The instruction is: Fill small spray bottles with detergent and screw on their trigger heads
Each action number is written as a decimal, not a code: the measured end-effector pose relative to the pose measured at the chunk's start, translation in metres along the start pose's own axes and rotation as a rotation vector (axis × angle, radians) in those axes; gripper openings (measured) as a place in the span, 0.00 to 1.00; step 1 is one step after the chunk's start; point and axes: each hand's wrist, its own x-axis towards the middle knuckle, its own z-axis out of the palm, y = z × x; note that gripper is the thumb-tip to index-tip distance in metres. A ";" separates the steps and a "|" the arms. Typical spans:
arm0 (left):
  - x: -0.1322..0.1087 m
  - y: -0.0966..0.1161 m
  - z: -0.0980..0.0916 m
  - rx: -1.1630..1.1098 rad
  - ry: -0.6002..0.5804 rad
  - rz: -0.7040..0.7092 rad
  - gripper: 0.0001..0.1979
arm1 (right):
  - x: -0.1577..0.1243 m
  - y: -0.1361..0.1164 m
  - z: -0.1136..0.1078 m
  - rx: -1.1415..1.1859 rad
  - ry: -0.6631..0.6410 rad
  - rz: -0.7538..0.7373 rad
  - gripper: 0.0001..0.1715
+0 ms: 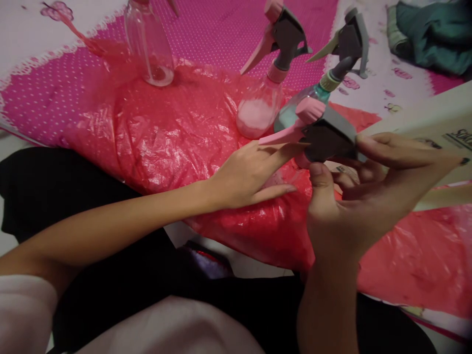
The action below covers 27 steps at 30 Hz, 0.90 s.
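A spray bottle with a grey and pink trigger head [328,132] is between my two hands, its pink nozzle and trigger turned to the left. My right hand [354,191] grips this head, thumb low near the pink collar and fingertips at its back. My left hand [247,174] is closed around the bottle's body, which mostly hides behind the fingers. Just beyond stand a clear spray bottle with pink contents [254,115] and a teal-tinted one [289,115], both with trigger heads. Farther left is another clear bottle [151,49], its top cut off by the frame.
A crinkled red plastic sheet [177,128] lies under the bottles, over a pink dotted cloth [214,29]. A pale box with printed lettering [427,115] is at the right. Dark green fabric [435,37] lies bunched at the far right.
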 end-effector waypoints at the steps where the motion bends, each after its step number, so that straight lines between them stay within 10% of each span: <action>1: 0.000 0.001 0.000 -0.001 -0.005 -0.002 0.28 | 0.000 0.001 0.000 -0.006 0.005 0.004 0.19; 27: 0.003 0.005 0.000 -0.028 0.013 -0.070 0.37 | 0.005 -0.006 -0.018 -0.030 0.035 0.112 0.16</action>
